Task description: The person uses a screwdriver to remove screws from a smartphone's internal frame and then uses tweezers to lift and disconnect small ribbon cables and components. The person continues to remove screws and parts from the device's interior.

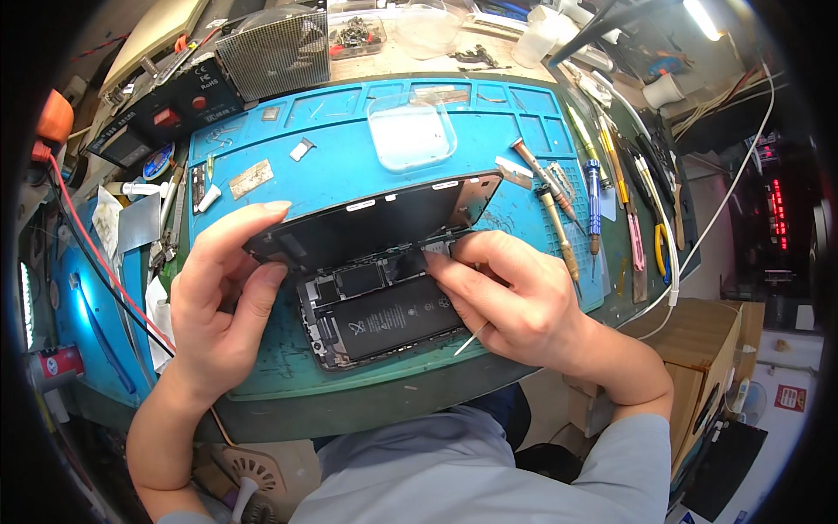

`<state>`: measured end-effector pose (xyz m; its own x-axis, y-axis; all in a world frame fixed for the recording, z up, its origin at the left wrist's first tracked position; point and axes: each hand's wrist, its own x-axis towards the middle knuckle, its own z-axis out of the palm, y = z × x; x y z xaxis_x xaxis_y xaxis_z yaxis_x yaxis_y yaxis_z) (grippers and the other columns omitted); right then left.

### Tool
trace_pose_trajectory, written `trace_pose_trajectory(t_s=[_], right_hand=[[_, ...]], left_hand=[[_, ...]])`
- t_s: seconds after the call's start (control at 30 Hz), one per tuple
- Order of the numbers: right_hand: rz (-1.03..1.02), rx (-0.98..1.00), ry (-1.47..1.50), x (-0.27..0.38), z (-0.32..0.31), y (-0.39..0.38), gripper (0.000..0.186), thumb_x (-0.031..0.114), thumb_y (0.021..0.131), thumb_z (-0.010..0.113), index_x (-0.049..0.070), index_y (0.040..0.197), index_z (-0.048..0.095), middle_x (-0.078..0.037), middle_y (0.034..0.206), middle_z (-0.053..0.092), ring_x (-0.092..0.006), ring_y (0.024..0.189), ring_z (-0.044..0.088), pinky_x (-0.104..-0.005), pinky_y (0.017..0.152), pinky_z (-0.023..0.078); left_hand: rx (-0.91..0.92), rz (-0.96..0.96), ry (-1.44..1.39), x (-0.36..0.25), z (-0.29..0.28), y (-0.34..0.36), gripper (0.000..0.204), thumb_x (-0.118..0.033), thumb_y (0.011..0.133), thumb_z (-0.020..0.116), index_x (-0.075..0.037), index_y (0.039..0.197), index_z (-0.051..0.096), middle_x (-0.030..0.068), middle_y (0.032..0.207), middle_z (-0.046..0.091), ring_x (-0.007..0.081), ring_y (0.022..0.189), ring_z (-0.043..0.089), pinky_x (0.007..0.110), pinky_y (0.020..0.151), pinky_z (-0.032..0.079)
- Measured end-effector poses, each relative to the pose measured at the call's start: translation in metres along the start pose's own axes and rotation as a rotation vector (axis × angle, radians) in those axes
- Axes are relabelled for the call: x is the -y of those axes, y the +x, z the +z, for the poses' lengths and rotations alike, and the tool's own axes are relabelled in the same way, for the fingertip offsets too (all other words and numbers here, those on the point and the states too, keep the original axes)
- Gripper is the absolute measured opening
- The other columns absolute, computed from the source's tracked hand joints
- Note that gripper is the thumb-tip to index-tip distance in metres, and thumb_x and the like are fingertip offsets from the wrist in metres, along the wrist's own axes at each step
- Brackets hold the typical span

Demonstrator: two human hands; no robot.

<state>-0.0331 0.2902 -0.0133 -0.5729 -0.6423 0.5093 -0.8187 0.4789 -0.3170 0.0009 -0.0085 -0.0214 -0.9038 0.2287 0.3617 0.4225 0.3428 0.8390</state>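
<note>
An opened smartphone lies on the work mat, its body showing a black battery and the circuit board beside it. Its display panel is tilted up along the far side of the body. My left hand grips the panel's left end between thumb and fingers. Over the right end of the board, the fingers of my right hand are pinched together, their tips touching the inside of the phone near the panel's lower edge. A thin white stick pokes out beneath that hand; its other end is hidden.
Around the phone spreads a blue silicone mat with a clear plastic tray on it. Screwdrivers, tweezers and pliers lie to the right. A black power supply with red and black cables stands at the far left.
</note>
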Motion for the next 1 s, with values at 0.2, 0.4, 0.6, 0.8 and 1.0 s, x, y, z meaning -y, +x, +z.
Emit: trace_pose_trajectory(t_s=[0.2,0.4,0.6,0.8,1.0], right_hand=[[-0.034,0.0,-0.005,-0.003,0.001,-0.001,0.026,0.001,0.074,0.074,0.0,0.099,0.071,-0.006,0.088,0.059,-0.0196,0.069,0.062,-0.0308,0.056,0.051],[-0.043,-0.014,-0.005,-0.003,0.001,-0.001,0.027,0.001,0.073,0.074,0.0,0.1,0.072,-0.007,0.089,0.059,-0.0194,0.069,0.061,-0.0304,0.056,0.051],[-0.044,-0.031,0.015,-0.004,0.004,-0.003,0.027,0.001,0.073,0.074,-0.001,0.1,0.071,-0.007,0.09,0.06,-0.0196,0.069,0.062,-0.0303,0.056,0.051],[-0.079,-0.064,-0.006,-0.005,0.004,-0.004,0.027,0.001,0.073,0.074,-0.001,0.1,0.071,-0.007,0.092,0.061,-0.0196,0.069,0.062,-0.0305,0.055,0.051],[-0.013,-0.209,-0.222,-0.001,-0.027,-0.003,0.028,0.002,0.075,0.076,0.005,0.102,0.072,-0.006,0.088,0.063,-0.0179,0.07,0.064,-0.0318,0.055,0.052]], left_hand=[[0.002,-0.012,-0.004,0.0,-0.002,-0.001,0.045,0.01,0.094,0.059,0.003,0.137,0.051,0.0111,0.136,0.06,0.0028,0.075,0.051,0.017,0.067,0.043],[-0.001,-0.014,-0.003,0.001,-0.001,-0.001,0.045,0.01,0.095,0.059,0.003,0.139,0.05,0.0117,0.137,0.059,0.0029,0.076,0.051,0.017,0.068,0.043],[0.005,-0.017,-0.018,0.003,-0.002,-0.003,0.045,0.009,0.095,0.06,0.003,0.139,0.05,0.0122,0.137,0.059,0.0032,0.076,0.052,0.018,0.068,0.043],[0.013,-0.008,0.003,0.0,-0.002,-0.001,0.046,0.012,0.093,0.06,0.003,0.138,0.052,0.0101,0.133,0.06,0.0033,0.073,0.049,0.018,0.066,0.042],[-0.023,-0.014,0.024,-0.005,0.002,0.002,0.044,0.012,0.092,0.06,0.001,0.134,0.057,0.0099,0.127,0.062,0.004,0.07,0.05,0.019,0.063,0.043]])
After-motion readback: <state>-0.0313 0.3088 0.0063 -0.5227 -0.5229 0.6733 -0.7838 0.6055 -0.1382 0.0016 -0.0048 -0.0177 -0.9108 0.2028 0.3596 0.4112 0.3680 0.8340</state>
